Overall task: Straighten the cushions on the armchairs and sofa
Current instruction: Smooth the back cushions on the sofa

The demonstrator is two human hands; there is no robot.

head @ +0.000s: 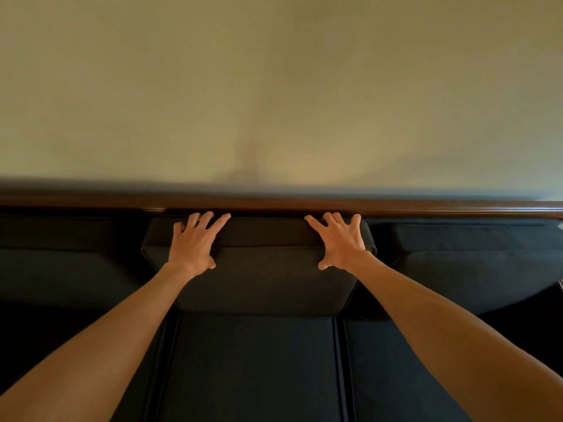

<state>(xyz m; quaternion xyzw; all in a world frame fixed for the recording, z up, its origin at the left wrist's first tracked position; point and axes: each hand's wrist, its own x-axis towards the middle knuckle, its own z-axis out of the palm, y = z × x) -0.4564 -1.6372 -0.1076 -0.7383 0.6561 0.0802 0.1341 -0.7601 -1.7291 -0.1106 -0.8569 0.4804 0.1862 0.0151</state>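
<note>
The dark sofa's middle back cushion (265, 278) leans against the wooden back rail (426, 205), its top edge facing me. My left hand (195, 242) lies across the left part of that top edge, fingers spread toward the rail and thumb hooked on the front face. My right hand (341, 242) grips the right part of the top edge the same way, fingers slightly clawed. The left back cushion (67, 263) and the right back cushion (472, 269) stand on either side. The middle seat cushion (253, 367) lies below.
A plain beige wall (274, 86) rises right behind the rail. The right back cushion's lower corner curves up off the seat at the far right. Narrow seams separate the seat cushions.
</note>
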